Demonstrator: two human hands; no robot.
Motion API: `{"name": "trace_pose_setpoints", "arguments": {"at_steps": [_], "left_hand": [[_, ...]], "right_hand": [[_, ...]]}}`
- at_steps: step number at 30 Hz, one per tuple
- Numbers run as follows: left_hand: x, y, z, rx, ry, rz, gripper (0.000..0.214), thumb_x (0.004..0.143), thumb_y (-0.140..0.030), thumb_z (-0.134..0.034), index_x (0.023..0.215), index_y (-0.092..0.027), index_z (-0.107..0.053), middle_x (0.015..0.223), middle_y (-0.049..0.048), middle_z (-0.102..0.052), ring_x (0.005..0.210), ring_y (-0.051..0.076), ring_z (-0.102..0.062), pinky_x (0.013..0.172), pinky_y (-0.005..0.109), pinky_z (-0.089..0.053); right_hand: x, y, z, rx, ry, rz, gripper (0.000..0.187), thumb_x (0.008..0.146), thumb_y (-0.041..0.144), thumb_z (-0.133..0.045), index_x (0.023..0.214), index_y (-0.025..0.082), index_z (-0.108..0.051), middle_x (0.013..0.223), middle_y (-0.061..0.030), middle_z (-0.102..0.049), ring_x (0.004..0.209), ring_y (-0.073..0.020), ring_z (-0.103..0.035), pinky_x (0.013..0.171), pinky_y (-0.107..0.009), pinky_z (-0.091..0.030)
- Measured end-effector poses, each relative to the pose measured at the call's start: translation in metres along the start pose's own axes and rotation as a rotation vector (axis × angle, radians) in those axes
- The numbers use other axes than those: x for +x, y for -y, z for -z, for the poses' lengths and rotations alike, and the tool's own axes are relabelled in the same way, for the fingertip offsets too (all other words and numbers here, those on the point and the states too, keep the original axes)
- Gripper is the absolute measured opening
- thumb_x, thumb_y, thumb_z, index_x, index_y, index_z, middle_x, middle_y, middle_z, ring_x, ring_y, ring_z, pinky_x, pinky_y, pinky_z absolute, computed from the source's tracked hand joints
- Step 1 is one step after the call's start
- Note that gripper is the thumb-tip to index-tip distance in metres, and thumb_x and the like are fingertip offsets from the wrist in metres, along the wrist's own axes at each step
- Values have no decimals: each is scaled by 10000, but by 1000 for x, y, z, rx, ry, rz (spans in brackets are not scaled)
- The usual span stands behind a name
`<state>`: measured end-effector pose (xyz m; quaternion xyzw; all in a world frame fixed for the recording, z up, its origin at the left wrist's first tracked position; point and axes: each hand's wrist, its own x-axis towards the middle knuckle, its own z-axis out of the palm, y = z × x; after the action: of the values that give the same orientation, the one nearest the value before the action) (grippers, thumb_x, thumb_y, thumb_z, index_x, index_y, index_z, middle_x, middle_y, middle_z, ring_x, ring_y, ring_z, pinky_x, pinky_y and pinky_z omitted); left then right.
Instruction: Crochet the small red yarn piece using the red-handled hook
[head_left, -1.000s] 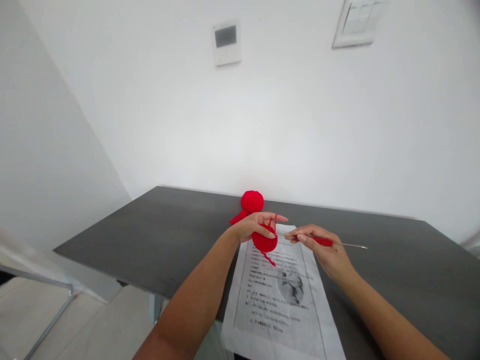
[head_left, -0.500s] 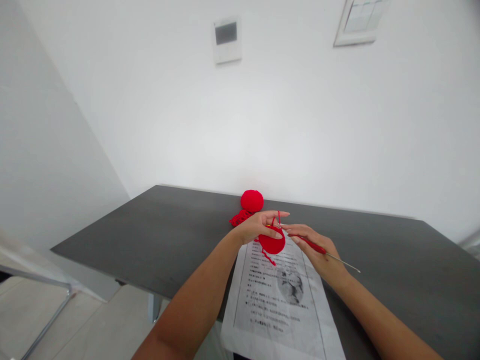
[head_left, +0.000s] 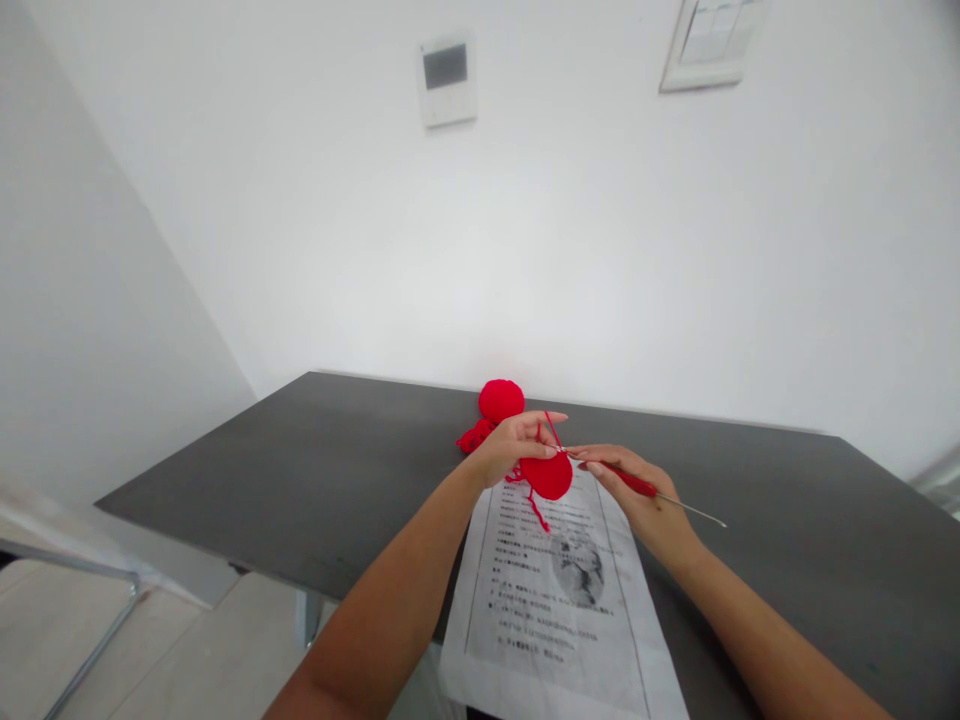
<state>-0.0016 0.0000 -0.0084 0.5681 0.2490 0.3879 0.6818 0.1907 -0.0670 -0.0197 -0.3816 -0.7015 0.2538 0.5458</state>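
A round red crochet piece (head_left: 547, 474) is pinched by my left hand (head_left: 516, 442) at its upper left edge. Red yarn runs up over my raised left index finger, and a short yarn tail (head_left: 538, 512) dangles below the piece. My right hand (head_left: 636, 484) grips a crochet hook (head_left: 639, 484) with a red handle. Its thin metal shaft sticks out behind the hand toward the lower right. The hook's tip meets the top edge of the piece, where the yarn comes down; the exact loop is too small to make out.
A red ball of yarn (head_left: 502, 400) sits by the wall, with loose red yarn (head_left: 476, 436) in front of it. Under my hands lies a printed sheet (head_left: 555, 640) on the dark table (head_left: 300, 470), overhanging its front edge. A metal chair frame (head_left: 97, 640) stands at lower left.
My left index finger and its yarn have shifted left, so the strand now slants. The hook's handle has tipped flatter, its rear end slightly higher. The piece has turned a little under my left thumb.
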Motion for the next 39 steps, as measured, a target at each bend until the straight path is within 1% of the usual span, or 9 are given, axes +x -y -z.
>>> {"name": "trace_pose_setpoints", "arguments": {"at_steps": [5, 12, 17, 21, 26, 30, 33, 36, 39], "left_hand": [[-1, -1, 1, 5, 10, 3, 590, 565, -204, -786, 1129, -136, -628, 714, -5, -605, 647, 97, -549, 658, 240, -363], [1, 1, 3, 36, 29, -10, 575, 571, -215, -782, 1120, -136, -632, 702, -8, -595, 618, 85, -524, 626, 232, -356], [2, 5, 5, 62, 45, -12, 578, 580, -202, -773, 1135, -134, -624, 714, -6, -595, 627, 85, -530, 632, 234, -363], [1, 5, 4, 91, 32, -16, 567, 583, -198, -769, 1127, -128, -624, 715, -7, -593, 633, 85, -532, 648, 240, -370], [3, 7, 4, 146, 21, -37, 568, 592, -195, -756, 1134, -115, -608, 709, -13, -590, 632, 84, -533, 648, 240, -377], [5, 10, 4, 191, -10, -52, 583, 593, -187, -751, 1149, -114, -594, 710, -20, -583, 635, 82, -532, 646, 237, -380], [5, 10, 3, 218, -28, -76, 584, 599, -177, -744, 1157, -112, -587, 706, -23, -578, 632, 78, -527, 638, 231, -380], [5, 10, 2, 242, -41, -101, 591, 611, -179, -741, 1174, -106, -578, 709, -21, -577, 626, 76, -523, 624, 224, -379], [5, 10, 1, 249, -43, -115, 629, 611, -203, -761, 1201, -107, -567, 720, -20, -573, 625, 75, -524, 625, 225, -388]], "right_hand": [[-1, -2, 1, 135, -4, -93, 191, 864, 387, -616, 888, 228, -719, 957, -67, -746, 834, -203, -696, 794, -345, -573], [1, -12, 5, 369, 42, -218, 188, 869, 388, -617, 863, 214, -689, 977, -71, -741, 880, -224, -705, 854, -403, -562], [3, -9, 8, 406, 105, -221, 210, 864, 406, -617, 813, 213, -684, 936, -61, -747, 866, -220, -710, 860, -391, -560], [4, -8, 11, 310, 147, -185, 213, 880, 394, -595, 817, 216, -693, 962, -59, -743, 914, -221, -695, 878, -368, -535], [4, -2, 13, 98, 199, -113, 254, 906, 392, -538, 834, 205, -694, 982, -73, -734, 951, -232, -674, 866, -352, -520], [4, 2, 12, -36, 237, -65, 251, 924, 366, -493, 860, 207, -676, 1000, -74, -729, 975, -231, -667, 865, -338, -510], [2, 2, 9, -136, 233, -36, 248, 935, 345, -460, 881, 212, -662, 1023, -74, -724, 970, -228, -672, 846, -331, -513], [0, 3, 7, -228, 210, -10, 248, 940, 328, -441, 911, 219, -662, 1004, -67, -726, 935, -220, -681, 807, -317, -526], [0, 3, 5, -274, 201, 76, 227, 946, 298, -443, 959, 221, -656, 961, -64, -719, 891, -198, -681, 789, -295, -532]]}}
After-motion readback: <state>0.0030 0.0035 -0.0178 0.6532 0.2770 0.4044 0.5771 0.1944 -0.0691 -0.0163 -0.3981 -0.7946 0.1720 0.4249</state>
